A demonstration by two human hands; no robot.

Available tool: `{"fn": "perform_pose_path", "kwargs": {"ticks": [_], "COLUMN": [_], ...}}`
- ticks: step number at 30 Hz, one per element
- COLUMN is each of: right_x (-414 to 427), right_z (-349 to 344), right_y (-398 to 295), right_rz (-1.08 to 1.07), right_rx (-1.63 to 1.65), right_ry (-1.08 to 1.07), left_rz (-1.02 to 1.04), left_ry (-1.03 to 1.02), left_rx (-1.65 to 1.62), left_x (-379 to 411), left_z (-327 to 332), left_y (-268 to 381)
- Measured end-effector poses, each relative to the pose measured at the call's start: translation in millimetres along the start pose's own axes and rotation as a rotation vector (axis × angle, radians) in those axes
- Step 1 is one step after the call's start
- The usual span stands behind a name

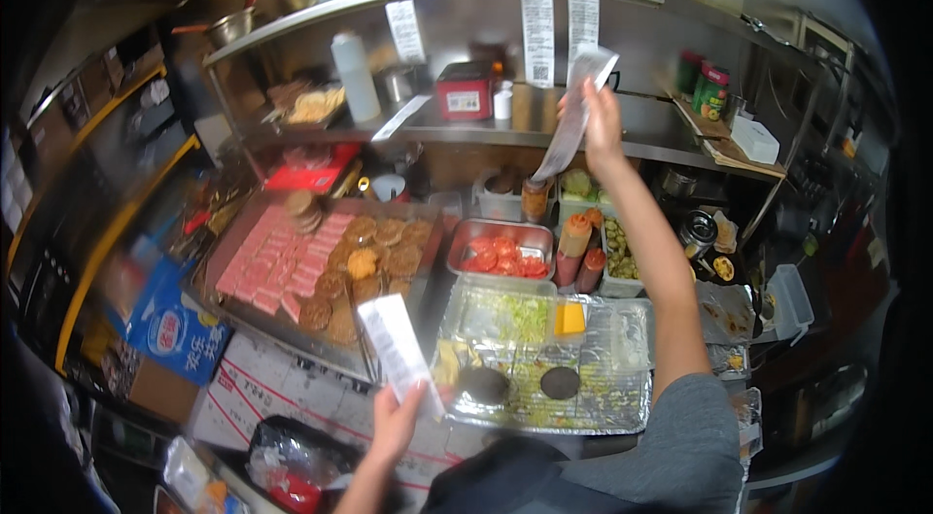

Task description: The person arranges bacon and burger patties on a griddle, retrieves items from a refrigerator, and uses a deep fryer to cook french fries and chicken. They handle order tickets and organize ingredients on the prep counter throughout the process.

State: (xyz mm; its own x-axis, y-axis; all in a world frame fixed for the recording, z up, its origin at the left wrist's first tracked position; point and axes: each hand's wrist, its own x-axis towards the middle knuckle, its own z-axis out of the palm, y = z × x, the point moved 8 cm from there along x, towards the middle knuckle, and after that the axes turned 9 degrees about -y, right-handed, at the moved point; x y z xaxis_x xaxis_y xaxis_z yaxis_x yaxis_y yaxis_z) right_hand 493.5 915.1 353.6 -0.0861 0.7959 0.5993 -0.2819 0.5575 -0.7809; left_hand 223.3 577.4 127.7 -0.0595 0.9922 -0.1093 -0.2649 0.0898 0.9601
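A printed paper slip (397,346) is pinched between the thumb and fingers of my left hand (397,418), low over the front of the griddle area. My right hand (601,122) reaches up to the steel shelf and grips a longer, curling paper slip (572,117). Two more slips (538,37) hang behind it from the upper rail, and another (405,31) hangs further left. Below my left hand's slip lies a large tray (430,273) of pink meat slices (273,259) and browned patties (390,231). Two dark round pieces (560,383) rest on a foil-lined rack tray.
Sliced tomatoes (503,257) fill a steel pan beside sauce bottles (574,241) and a tub of pickles (621,252). Shredded lettuce (521,313) sits in a clear container. A red box (465,91) and white bottle (355,77) stand on the shelf. A bagged bin (299,456) is low left.
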Motion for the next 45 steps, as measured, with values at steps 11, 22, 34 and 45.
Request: {"fn": "perform_pose_path", "kwargs": {"ticks": [11, 22, 34, 45], "right_x": [184.4, 185.7, 185.7, 24.0], "right_z": [-147.7, -155.7, -133.9, -67.2], "right_y": [-2.8, -13.9, -29.6, -37.4], "right_rz": [-0.058, -0.012, 0.082, -0.229], "right_rx": [-0.285, -0.415, -0.234, -0.245], "right_ry": [0.147, -0.013, 0.001, -0.052], "left_rz": [-0.253, -0.258, -0.284, -0.077], "left_ry": [0.118, -0.247, -0.436, -0.488], "left_rx": [0.269, 0.075, 0.114, 0.009], "left_x": [26.5, 101.8, 125.4, 163.0], "left_z": [-28.9, 69.3, 125.5, 165.0], "left_y": [-51.1, -36.1, -36.0, 25.3]}}
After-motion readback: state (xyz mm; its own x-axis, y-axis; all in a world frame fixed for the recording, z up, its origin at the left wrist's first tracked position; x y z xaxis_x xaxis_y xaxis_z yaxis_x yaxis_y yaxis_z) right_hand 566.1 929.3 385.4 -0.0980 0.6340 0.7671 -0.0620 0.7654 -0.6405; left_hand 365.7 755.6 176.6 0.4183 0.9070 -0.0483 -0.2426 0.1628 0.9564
